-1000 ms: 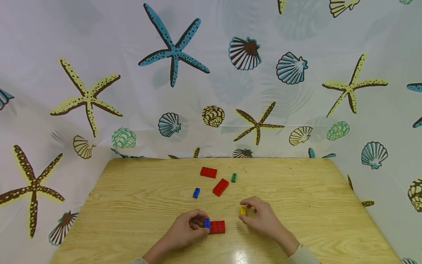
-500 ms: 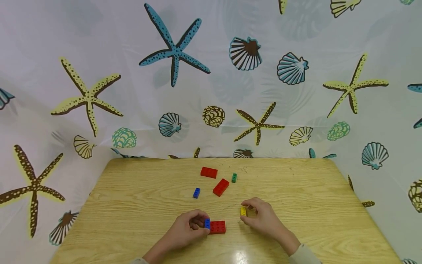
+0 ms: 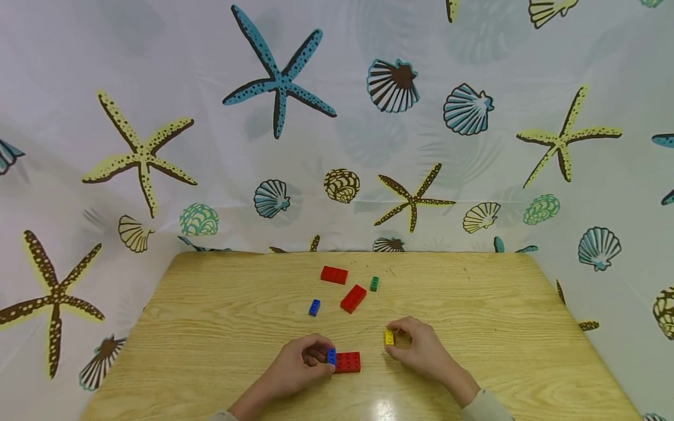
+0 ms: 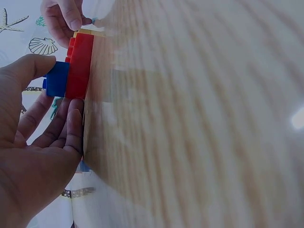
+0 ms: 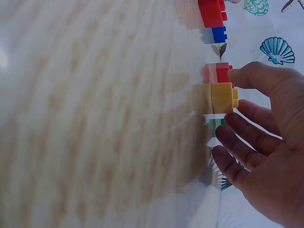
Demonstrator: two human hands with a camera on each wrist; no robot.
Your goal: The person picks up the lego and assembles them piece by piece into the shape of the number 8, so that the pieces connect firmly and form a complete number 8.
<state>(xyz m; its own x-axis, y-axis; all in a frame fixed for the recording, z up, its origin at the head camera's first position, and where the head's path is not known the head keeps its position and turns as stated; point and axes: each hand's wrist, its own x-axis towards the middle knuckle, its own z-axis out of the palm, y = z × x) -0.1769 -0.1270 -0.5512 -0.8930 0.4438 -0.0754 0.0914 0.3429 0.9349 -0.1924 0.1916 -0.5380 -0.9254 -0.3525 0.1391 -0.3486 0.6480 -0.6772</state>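
My left hand point(image 3: 297, 365) pinches a small blue toy brick point(image 3: 331, 357) between thumb and fingertips. That blue brick sits on the left end of a red brick point(image 3: 348, 362) lying flat on the table; the left wrist view shows the blue brick point(image 4: 57, 79) against the red one's studded face point(image 4: 79, 66). To the right, my right hand point(image 3: 423, 349) holds a small yellow brick point(image 3: 389, 337) at its ends, thumb on the near side, finger on the far side. In the right wrist view the yellow brick point(image 5: 222, 98) stands on the tabletop, its studs facing up.
Farther back on the wooden table point(image 3: 237, 292) lie two red bricks, one point(image 3: 334, 275) at the rear and one point(image 3: 353, 299) slanted, a green brick point(image 3: 374, 283) and another blue brick point(image 3: 314, 307). A shell-print cloth point(image 3: 337, 146) hangs behind the table.
My right hand has shifted slightly right and toward me, and the yellow brick has turned a little with it. The left hand and its bricks have stayed put.
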